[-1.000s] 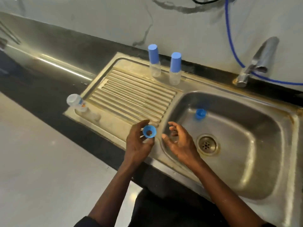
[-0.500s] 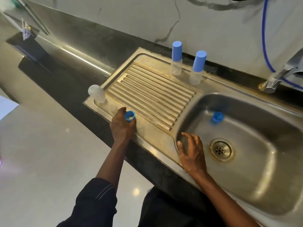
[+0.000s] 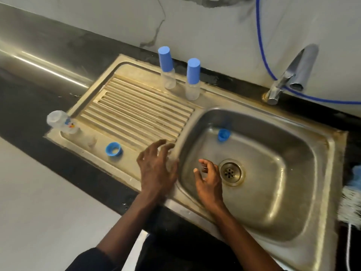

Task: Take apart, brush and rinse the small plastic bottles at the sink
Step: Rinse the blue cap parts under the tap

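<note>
- Steel sink [image 3: 324,145] fills my view; left capped bottle [image 3: 167,75] and right capped bottle [image 3: 193,85] stand upper centre, and a clear bottle [image 3: 62,123] sits far left.
- One blue cap [image 3: 113,149] sits lower left on the drainboard [image 3: 136,112], and a second cap [image 3: 223,134] is in the basin.
- My left hand [image 3: 156,169] is spread wide and empty; my right hand [image 3: 209,180] is loosely curled and empty, beside the drain [image 3: 231,172].

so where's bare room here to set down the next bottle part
The ribbed drainboard middle is bare, between the two capped bottles behind and the blue cap in front. The basin floor right of the drain is bare too. The front ledge is crowded: open bottle, cap, left hand.
</note>
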